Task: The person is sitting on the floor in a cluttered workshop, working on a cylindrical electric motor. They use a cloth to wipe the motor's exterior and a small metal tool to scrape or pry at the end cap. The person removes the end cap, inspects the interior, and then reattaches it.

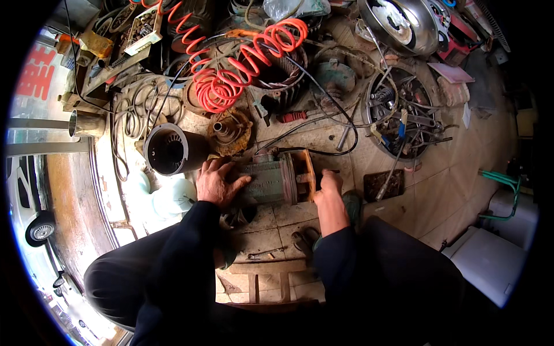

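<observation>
A green electric motor (262, 180) lies on its side on the tiled floor in front of me. My left hand (216, 181) rests on its left end, fingers spread. At the other end, an orange-brown flange (307, 176) stands upright. My right hand (330, 187) is beside that flange with its fingers curled; a small dark tip shows by the thumb, but what the fingers hold is hidden. Just beyond my left hand sit a dark hollow cylinder (167, 149) and a rusty, greasy round part with a shaft (229, 131).
A red coiled air hose (219, 89) hangs across the far side. To the right stands a round pan of tools (398, 109), with a metal basin (398, 26) behind it. A black cable (346, 151) loops behind the motor. Near my feet are a low wooden stool (268, 267) and a wrench (266, 252).
</observation>
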Available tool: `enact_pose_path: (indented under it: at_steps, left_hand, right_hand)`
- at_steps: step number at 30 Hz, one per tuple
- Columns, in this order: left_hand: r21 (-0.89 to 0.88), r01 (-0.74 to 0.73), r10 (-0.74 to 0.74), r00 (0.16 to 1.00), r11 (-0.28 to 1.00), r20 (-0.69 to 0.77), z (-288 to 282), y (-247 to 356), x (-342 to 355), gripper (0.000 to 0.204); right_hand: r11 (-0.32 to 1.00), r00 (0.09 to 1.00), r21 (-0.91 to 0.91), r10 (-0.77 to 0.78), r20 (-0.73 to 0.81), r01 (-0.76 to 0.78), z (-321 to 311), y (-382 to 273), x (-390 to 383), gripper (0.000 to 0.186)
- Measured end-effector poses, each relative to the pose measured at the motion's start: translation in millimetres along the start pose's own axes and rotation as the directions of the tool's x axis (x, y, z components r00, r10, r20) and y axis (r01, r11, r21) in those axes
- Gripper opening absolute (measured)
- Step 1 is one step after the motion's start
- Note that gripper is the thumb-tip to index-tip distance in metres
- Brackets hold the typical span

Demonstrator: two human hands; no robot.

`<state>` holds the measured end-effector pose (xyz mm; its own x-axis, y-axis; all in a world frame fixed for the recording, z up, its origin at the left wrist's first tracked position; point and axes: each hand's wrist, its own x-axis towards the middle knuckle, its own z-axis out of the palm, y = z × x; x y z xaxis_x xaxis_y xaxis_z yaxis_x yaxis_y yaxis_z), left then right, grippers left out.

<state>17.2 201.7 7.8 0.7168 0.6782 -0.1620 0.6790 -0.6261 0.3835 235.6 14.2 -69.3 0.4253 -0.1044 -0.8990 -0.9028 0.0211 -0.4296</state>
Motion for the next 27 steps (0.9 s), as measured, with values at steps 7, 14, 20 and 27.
enact_pose_path:
  at_steps: [7,14,20,27]
  left_hand:
    - [0.026,0.073,-0.073,0.997,0.997,0.033,-9.4,-10.5,24.4,0.060]
    - [-0.004,0.052,-0.052,0.998,0.999,-0.022,3.5,-9.1,21.1,0.052]
    - [-0.029,0.044,-0.046,0.996,0.999,-0.072,5.2,-5.6,15.9,0.041]
    - [-0.024,0.067,-0.068,0.995,0.997,-0.076,7.5,-6.4,18.3,0.038]
  right_hand:
    - [0.928,0.966,-0.320,-0.234,-0.108,0.189,38.0,0.4,-30.7,0.042]
    - [0.944,0.961,-0.293,-0.210,-0.179,0.152,36.8,-8.6,-50.0,0.046]
    - [0.941,0.939,-0.222,-0.295,-0.178,0.254,28.8,3.0,-42.2,0.036]
    - [0.939,0.936,-0.174,-0.322,-0.140,0.297,27.0,6.1,-32.5,0.030]
